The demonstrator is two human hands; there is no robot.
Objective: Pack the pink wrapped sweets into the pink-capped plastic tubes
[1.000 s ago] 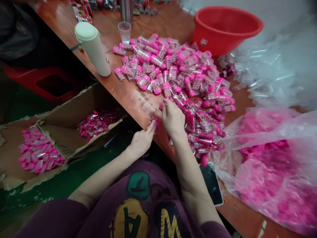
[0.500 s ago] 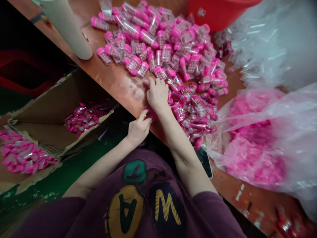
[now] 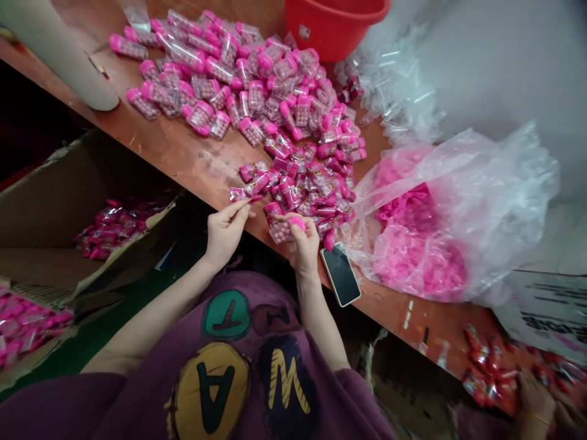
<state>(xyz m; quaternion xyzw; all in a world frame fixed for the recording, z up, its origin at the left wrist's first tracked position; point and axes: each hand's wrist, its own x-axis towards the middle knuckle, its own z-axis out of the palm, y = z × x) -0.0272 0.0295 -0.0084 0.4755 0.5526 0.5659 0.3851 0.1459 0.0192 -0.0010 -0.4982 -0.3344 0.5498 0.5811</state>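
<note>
Over the table's front edge, my left hand (image 3: 225, 237) pinches a thin, flat pink wrapper (image 3: 255, 199) between thumb and fingers. To its right, my right hand (image 3: 304, 245) is closed on a small clear candy bottle (image 3: 280, 232) with a pink cap, pale pink beads showing inside. The bottle is tilted, and a gap separates it from the wrapper. Just beyond both hands lies a pile of candy bottles in printed pink wrappers (image 3: 316, 183). Farther back spreads a larger heap of bottles without wrappers (image 3: 220, 70).
A red tub (image 3: 337, 30) and clear plastic pieces (image 3: 398, 91) stand behind. At right are a plastic bag of pink pieces (image 3: 413, 244) and a phone (image 3: 342, 275). A cardboard box (image 3: 41, 208) sits lower left. Another person's hand (image 3: 534, 403) touches red packets.
My right hand has drawn back from the heap toward me and now holds a candy bottle. My left hand now holds up a wrapper. The view has swung right.
</note>
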